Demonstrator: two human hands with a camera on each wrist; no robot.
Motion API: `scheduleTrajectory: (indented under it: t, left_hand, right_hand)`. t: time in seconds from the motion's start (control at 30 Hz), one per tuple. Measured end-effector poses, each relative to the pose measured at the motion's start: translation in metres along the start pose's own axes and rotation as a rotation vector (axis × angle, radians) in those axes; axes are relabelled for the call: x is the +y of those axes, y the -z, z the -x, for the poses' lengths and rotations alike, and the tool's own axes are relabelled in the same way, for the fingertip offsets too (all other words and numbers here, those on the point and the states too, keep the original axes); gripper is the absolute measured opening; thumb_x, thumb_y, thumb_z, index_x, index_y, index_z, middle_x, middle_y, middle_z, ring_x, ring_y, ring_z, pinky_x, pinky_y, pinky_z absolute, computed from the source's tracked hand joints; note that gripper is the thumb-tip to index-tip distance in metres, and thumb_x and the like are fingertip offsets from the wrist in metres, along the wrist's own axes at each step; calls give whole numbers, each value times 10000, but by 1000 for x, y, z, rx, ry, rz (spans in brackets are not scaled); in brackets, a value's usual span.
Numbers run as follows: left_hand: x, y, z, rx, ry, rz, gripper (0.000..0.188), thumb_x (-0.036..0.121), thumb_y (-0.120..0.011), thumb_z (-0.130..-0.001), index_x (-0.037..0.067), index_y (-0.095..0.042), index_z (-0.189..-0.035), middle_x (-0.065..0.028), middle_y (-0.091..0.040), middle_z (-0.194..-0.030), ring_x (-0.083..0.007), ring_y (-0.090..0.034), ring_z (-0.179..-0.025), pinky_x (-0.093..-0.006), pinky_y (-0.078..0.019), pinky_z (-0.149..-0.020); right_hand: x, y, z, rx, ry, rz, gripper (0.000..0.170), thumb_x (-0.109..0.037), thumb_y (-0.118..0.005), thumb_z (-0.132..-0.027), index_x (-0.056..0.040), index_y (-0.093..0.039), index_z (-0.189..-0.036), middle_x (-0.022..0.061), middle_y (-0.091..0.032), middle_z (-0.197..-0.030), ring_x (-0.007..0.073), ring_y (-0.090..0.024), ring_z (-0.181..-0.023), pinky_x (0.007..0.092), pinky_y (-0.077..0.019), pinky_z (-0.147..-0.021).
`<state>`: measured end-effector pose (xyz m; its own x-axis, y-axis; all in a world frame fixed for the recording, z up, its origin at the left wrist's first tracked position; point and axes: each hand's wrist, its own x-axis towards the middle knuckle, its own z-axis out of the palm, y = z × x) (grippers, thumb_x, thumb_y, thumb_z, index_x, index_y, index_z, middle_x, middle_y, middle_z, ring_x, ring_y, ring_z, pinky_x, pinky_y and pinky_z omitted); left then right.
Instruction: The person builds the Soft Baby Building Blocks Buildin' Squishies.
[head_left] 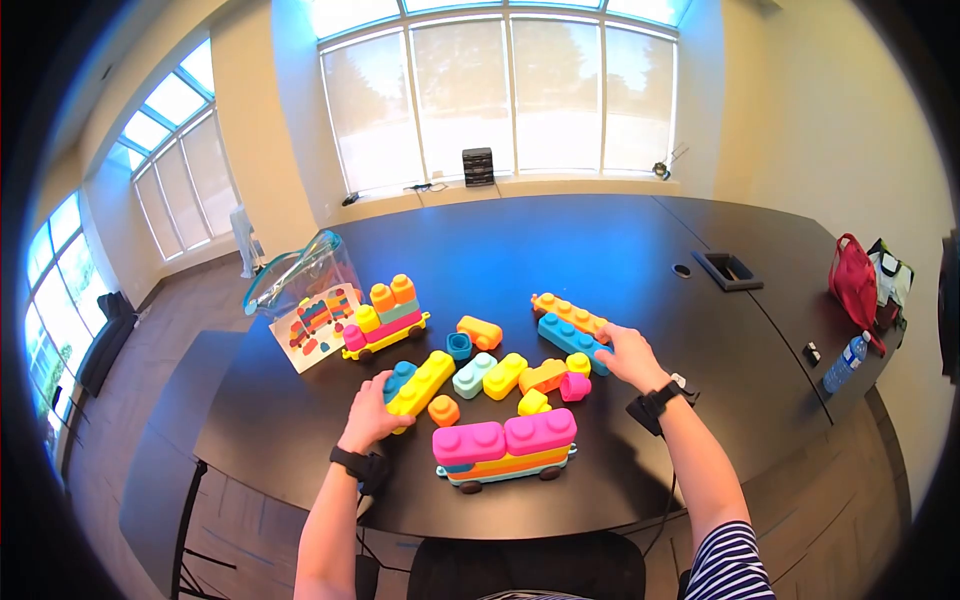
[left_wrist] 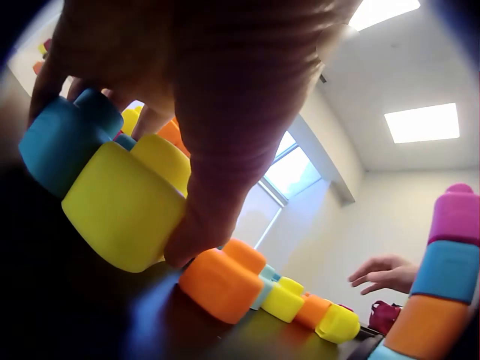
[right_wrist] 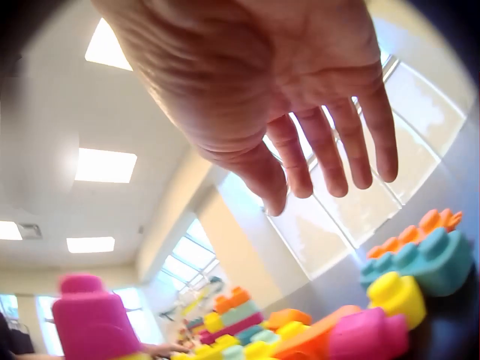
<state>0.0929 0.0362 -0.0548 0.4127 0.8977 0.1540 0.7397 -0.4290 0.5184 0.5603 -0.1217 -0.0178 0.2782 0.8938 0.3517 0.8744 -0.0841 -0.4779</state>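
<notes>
My left hand (head_left: 368,415) holds a long yellow building block (head_left: 425,385) and a blue building block (head_left: 399,381) side by side. In the left wrist view its thumb lies against the yellow block (left_wrist: 124,206) and its fingers reach over the blue block (left_wrist: 64,142). My right hand (head_left: 636,360) is near a long blue block (head_left: 568,340) that lies beside a long orange block (head_left: 572,316). In the right wrist view this hand (right_wrist: 300,82) has its fingers spread and relaxed, with nothing between them. A wheeled wagon of stacked blocks (head_left: 505,447), pink on top, stands in front.
Loose blocks, among them a yellow block (head_left: 505,376) and a pink block (head_left: 575,387), lie between the hands. A block train car (head_left: 385,322), a picture card (head_left: 315,325) and a clear bag (head_left: 305,272) stand at the left. A water bottle (head_left: 847,362) stands far right.
</notes>
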Motion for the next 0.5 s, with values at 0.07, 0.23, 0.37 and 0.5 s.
scheduleTrajectory:
  t: [0.07, 0.23, 0.37, 0.5]
  left_hand:
    - [7, -9, 2, -11, -4, -25, 1067, 388, -960, -660, 122, -481, -1576, -221, -590, -1401, -430, -561, -1338, -499, -478, -1149]
    - [0, -4, -1, -65, -196, 156, 920, 394, -878, -841, 122, -466, -1617, -211, -512, -1588, -394, -453, -1494, -470, -383, -1231]
    - [36, 28, 22, -22, -239, 501, 727, 197, -796, -949, 89, -487, -1599, -161, -561, -1565, -292, -513, -1477, -445, -382, -1232]
    - [82, 48, 65, -271, -214, 939, 845, 126, -899, -872, 90, -476, -1603, -104, -569, -1562, -228, -501, -1496, -447, -396, -1241]
  right_hand:
    - [2, -12, -8, -41, -63, 106, 322, -170, -790, -881, -53, -686, -1163, 186, -766, -1157, 406, -735, -1089, 501, -588, -934]
    - [9, -29, -27, -144, -161, 209, 470, -170, -820, -833, -73, -600, -1237, 230, -755, -1128, 439, -728, -1090, 524, -594, -935]
    - [15, -28, -30, -217, -162, 221, 615, -173, -873, -771, -52, -564, -1289, 246, -754, -1131, 458, -731, -1073, 528, -599, -935]
    - [17, -31, -27, -129, -142, 229, 693, -163, -891, -762, -50, -571, -1365, 261, -752, -1162, 464, -724, -1104, 518, -588, -954]
